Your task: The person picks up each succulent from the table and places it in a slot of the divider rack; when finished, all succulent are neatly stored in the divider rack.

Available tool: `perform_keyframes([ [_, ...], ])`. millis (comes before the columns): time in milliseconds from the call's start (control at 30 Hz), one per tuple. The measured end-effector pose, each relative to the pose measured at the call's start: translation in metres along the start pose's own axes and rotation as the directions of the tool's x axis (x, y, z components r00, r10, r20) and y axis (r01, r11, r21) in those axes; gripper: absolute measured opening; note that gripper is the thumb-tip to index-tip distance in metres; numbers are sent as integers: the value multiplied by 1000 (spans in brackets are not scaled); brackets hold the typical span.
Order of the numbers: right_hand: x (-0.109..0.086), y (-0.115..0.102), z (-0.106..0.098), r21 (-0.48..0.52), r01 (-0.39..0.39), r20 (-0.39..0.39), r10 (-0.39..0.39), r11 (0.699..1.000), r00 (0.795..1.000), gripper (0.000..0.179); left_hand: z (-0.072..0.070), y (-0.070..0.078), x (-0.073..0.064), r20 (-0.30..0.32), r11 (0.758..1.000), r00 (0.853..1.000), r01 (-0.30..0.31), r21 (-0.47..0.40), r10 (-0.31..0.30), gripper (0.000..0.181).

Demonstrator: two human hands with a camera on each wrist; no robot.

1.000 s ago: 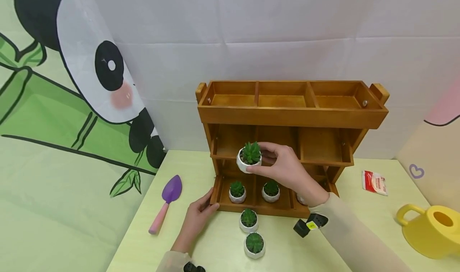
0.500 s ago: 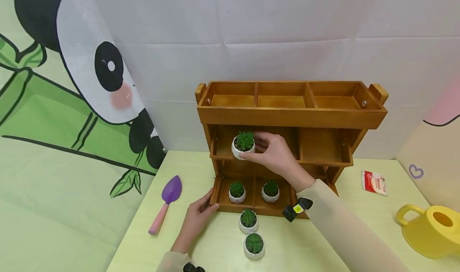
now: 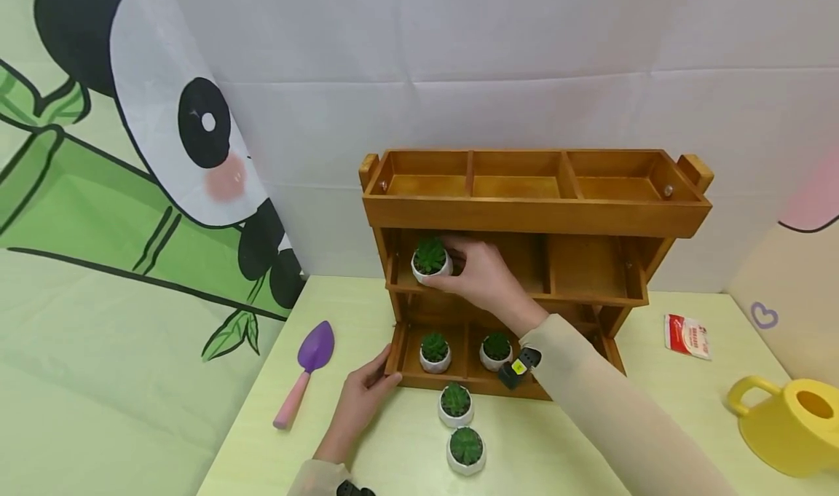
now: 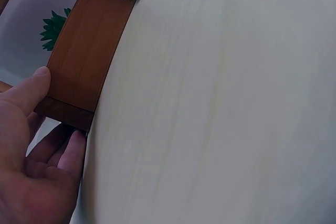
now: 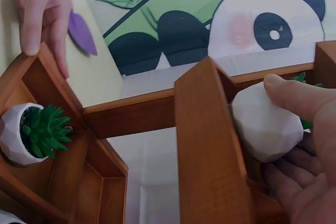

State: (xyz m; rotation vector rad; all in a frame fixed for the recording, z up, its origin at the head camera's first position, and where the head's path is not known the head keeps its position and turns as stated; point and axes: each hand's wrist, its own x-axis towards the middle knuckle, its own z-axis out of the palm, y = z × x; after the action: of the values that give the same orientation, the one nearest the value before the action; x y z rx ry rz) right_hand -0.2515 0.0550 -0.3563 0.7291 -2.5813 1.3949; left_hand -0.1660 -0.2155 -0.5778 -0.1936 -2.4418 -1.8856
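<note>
My right hand (image 3: 483, 274) holds a potted succulent (image 3: 430, 259) in a faceted white pot, between thumb and fingers. It is in the left compartment of the middle tier of a brown wooden shelf (image 3: 537, 217); the right wrist view shows the white pot (image 5: 268, 121) just behind the tier's front board. My left hand (image 3: 360, 398) grips the bottom tier's front left corner, thumb on one side and fingers on the other in the left wrist view. Two more succulents, one left (image 3: 435, 352) and one in the middle (image 3: 496, 349), stand in the bottom tier.
In front of the shelf, two potted succulents, a nearer one (image 3: 466, 449) and a farther one (image 3: 455, 403), stand on the table. A purple trowel (image 3: 316, 347) lies left. To the right are a red-and-white packet (image 3: 687, 336) and a yellow watering can (image 3: 783, 423).
My right hand has carried the succulent up and leftward, from before the middle tier into its left compartment. My left hand stays at the shelf corner.
</note>
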Motion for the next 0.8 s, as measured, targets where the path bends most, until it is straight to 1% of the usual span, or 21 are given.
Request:
perform_keyframes([
  [133,2,1,5,-53,18,0,-18,998,1000,65,1,1,0,12,1000,1000,-5,-3,5,61],
  [367,12,-3,12,-120,35,13,-34,992,999,61,0,0,0,5,999,1000,-28,26,28,61],
  [600,23,-5,17,-244,72,38,-64,967,997,62,1,1,0,-1,1000,1000,-9,15,9,61],
  [800,25,-6,19,-289,65,62,-49,955,997,61,2,3,0,-7,1000,1000,-4,21,4,61],
])
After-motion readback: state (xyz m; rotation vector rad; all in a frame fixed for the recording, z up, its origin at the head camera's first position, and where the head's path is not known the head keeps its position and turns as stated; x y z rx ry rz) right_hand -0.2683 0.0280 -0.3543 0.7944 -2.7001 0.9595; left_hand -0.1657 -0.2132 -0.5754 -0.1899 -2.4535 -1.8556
